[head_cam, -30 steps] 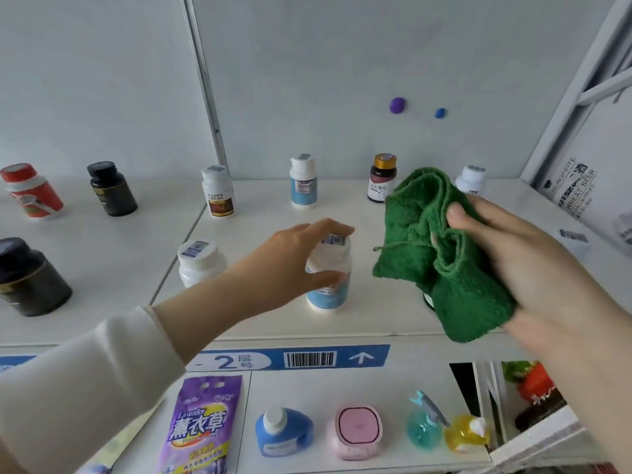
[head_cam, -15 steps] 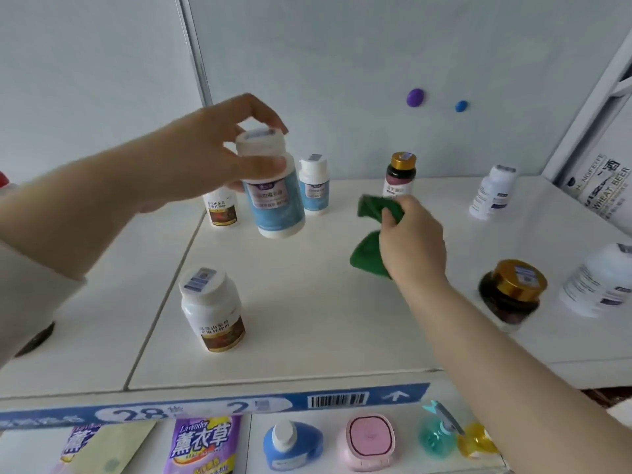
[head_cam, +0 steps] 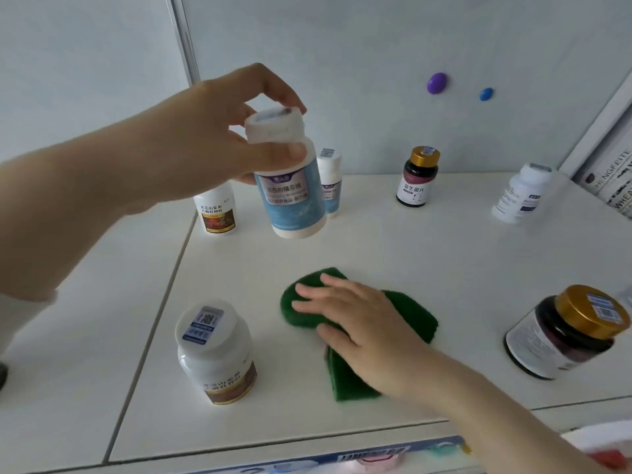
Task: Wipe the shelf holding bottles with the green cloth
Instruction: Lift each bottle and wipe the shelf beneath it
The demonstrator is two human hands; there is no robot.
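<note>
Of seven bottles (head_cam: 215,350), the left hand (head_cam: 212,145) grips one blue-labelled bottle (head_cam: 294,193) aloft, while one green cloth (head_cam: 410,313) lies under the right hand's (head_cam: 369,330) straight fingers (head_cam: 314,292), pressed onto the shelf (head_cam: 410,248).

green cloth (head_cam: 407,311) flat on white shelf (head_cam: 427,241)

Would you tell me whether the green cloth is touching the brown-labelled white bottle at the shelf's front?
Apart. The head view shows a strip of bare shelf between the green cloth and the brown-labelled white bottle.
</note>
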